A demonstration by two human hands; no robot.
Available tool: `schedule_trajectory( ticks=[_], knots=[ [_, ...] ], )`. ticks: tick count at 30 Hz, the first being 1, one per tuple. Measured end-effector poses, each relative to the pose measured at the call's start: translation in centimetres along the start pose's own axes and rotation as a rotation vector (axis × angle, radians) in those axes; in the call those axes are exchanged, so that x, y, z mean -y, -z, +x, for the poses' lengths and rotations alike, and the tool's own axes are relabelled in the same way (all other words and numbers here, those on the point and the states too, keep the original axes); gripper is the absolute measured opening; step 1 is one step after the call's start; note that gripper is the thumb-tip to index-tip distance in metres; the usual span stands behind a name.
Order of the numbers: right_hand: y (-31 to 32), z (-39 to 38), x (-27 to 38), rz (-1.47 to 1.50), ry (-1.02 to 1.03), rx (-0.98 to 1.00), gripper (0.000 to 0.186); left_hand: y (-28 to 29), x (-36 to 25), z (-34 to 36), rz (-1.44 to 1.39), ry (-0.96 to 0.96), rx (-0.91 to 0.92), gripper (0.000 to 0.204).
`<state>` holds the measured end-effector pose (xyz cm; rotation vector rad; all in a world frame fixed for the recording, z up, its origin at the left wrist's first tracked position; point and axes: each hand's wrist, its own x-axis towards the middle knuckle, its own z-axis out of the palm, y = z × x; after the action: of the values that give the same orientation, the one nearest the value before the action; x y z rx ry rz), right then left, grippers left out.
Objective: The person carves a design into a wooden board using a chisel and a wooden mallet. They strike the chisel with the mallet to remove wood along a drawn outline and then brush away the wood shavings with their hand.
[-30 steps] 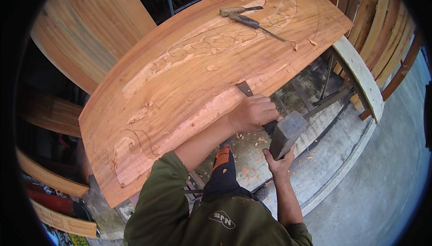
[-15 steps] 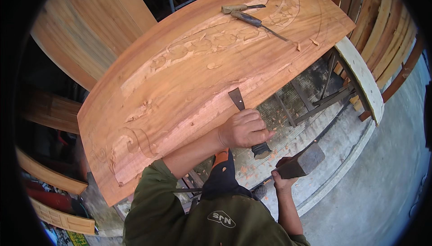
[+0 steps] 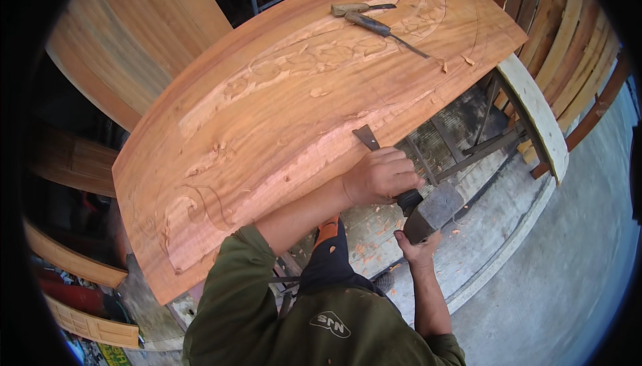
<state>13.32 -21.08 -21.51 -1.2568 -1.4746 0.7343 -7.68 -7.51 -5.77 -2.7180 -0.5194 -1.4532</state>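
Two hands work at the near edge of the carved wooden panel (image 3: 281, 112), and I see both closed on tools. My left hand (image 3: 380, 177) is fisted around the handle of a flat chisel (image 3: 367, 138), whose blade pokes out above the knuckles and lies tilted on the panel's lower border, tip touching the pale, freshly cut strip. My right hand (image 3: 418, 249) grips a wooden mallet (image 3: 435, 209) from below; its blocky grey head sits just beside the chisel's dark butt end, right under the left hand, and I cannot tell whether they touch. The left hand hides most of the chisel's handle.

At the panel's far edge, well apart from the hands, two more carving tools (image 3: 371, 18) lie side by side near a carved leaf pattern. A few wood chips (image 3: 455, 63) rest beside them. A pale plank (image 3: 535, 115) leans off the panel's right end, above the metal stand (image 3: 468, 145) and the concrete floor (image 3: 568, 286).
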Motion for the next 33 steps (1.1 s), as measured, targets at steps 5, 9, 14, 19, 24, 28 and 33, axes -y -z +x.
schedule_trajectory(
  ticks=[5,9,14,19,24,28,33],
  knots=[
    [-1.1,-1.4,1.4,0.671,0.257,-0.139,0.088,-0.7,-0.3,-0.8,0.040,-0.028,0.037,0.026],
    [-1.0,-0.3,0.9,0.118,-0.124,-0.048,0.087,0.0,0.2,-0.9,0.031,-0.005,0.068,0.024],
    [-1.9,-1.7,4.2,0.718,0.153,-0.233,0.087,-1.0,0.2,-1.5,0.140,-0.063,0.079,0.019],
    [-2.2,0.6,1.8,0.343,-0.096,-0.157,0.068,0.5,0.3,-0.4,0.049,0.047,0.070,0.019],
    [-1.8,-1.0,3.3,0.776,0.160,-0.287,0.092,0.5,0.6,-0.6,0.050,0.044,0.054,0.019],
    [-1.2,1.6,2.4,0.285,-0.190,-0.091,0.090,0.9,1.4,-0.1,0.050,0.027,0.072,0.025],
    [-3.5,0.0,3.1,0.608,0.043,-0.204,0.087,0.3,1.3,-0.6,0.060,-0.011,0.067,0.024]
  ],
)
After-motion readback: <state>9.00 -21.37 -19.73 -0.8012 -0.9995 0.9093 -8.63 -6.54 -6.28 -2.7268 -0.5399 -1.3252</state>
